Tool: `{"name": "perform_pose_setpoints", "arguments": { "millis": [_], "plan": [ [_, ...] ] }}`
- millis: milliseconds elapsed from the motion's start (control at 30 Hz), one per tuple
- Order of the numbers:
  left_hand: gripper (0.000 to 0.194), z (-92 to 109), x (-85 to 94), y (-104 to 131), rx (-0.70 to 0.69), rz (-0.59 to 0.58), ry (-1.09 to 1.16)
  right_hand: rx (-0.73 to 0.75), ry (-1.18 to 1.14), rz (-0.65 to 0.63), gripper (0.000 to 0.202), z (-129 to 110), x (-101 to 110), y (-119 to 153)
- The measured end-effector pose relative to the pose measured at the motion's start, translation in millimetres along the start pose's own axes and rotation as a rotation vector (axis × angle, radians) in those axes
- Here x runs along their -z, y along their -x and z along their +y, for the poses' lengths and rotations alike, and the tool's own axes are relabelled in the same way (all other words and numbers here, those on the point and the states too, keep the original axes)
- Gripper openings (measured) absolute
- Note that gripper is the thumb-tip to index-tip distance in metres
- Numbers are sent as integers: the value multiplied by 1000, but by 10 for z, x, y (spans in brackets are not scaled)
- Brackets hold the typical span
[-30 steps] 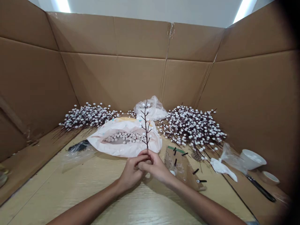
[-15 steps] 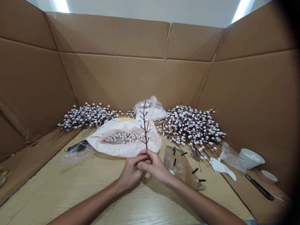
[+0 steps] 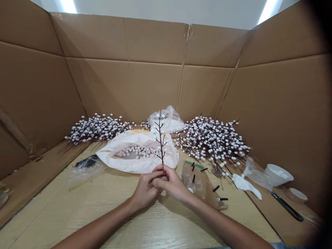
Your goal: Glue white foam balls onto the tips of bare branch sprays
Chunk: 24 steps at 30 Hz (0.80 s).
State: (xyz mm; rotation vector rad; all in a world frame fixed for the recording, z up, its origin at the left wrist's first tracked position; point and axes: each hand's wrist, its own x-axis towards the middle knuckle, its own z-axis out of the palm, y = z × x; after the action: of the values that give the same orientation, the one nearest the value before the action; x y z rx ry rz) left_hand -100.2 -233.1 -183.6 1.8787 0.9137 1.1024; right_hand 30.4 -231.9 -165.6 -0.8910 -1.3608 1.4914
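Twig (image 3: 161,140) before bag (image 3: 129,168), held in fingers of left hand (image 3: 145,189), right hand (image 3: 171,183); tips mostly bare. Ball-laden sprigs (image 3: 211,137): right of bag.

Looks bright overall, lit softly from above. Burns out to white at the lamp (image 3: 67,6) between 10 and 11 o'clock and at its twin (image 3: 270,10) between 1 and 2. Lays a slanting shadow across the cardboard (image 3: 155,41) near 10 o'clock. Spreads a pale sheen over the table (image 3: 160,231) at 6 o'clock, and dims softly under the right hand (image 3: 172,183). Glints on the plastic (image 3: 86,173) at 8 o'clock. Renders the branch (image 3: 161,138) fairly clearly at centre. Softens and stretches toward 3 and 9 o'clock. Fades to blurred black from 2 to 4.
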Motion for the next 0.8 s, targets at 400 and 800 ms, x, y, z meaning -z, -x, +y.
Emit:
{"name": "perform_pose_setpoints", "arguments": {
  "millis": [400,800],
  "plan": [
    [38,-23,10,-12,-24,15,-12,9,-5,-42,25,17,19,-22],
    [16,-28,62,-109,-73,51,-100,-28,339,-267,77,-418,453,12]
  ]
}}
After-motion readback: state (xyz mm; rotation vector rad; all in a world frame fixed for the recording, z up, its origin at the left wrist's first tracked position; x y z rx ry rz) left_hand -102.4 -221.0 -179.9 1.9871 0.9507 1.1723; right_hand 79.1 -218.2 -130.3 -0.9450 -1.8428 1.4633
